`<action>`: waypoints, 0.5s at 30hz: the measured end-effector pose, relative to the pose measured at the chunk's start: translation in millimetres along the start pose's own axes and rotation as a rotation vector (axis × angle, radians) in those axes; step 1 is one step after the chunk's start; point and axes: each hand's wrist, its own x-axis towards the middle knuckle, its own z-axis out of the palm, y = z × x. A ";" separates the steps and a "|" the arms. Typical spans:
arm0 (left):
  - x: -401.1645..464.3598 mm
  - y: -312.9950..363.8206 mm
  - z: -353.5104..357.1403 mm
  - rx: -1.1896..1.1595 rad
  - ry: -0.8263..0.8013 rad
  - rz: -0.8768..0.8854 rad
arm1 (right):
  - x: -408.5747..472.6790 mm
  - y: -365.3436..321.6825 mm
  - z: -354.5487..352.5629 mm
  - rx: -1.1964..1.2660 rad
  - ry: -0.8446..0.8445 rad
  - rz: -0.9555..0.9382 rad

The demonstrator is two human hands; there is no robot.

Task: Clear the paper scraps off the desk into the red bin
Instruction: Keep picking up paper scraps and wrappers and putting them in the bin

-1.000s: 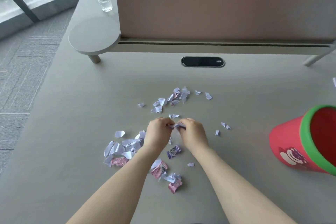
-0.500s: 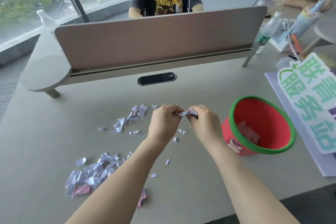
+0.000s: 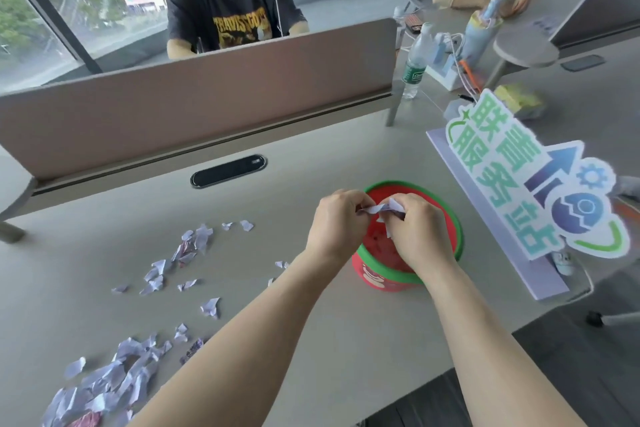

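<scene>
Scraps pinched between both my hands sit right over the mouth of the red bin (image 3: 450,215). My left hand (image 3: 337,225) and right hand (image 3: 414,230) are both closed on the same small bundle of paper scraps (image 3: 382,209), fingertips meeting above the bin's green rim. The bundle is over the opening, nearer the left side of it than the middle, so that is where I see the risk: if I let go unevenly, a light piece could flutter past the rim and land back on the surface (image 3: 311,340). A piece might also cling to a finger and come away with the hand.

The bin looks light and stands near my forearms; a careless wrist on the way out could tip it.

Most of the work is still left, I judge. A loose scatter (image 3: 194,246) lies well to the left of the bin, and a thicker heap (image 3: 114,378) sits near the front left edge, with a few coloured wrappers mixed in.
</scene>
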 end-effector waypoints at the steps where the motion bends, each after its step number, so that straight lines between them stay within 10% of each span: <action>1: 0.4 2.0 5.5 0.004 -0.016 -0.006 | -0.4 5.5 -1.7 -0.009 -0.005 0.013; 15: 2.0 7.9 30.1 0.229 -0.237 -0.054 | 1.1 29.2 -22.3 -0.189 -0.263 0.179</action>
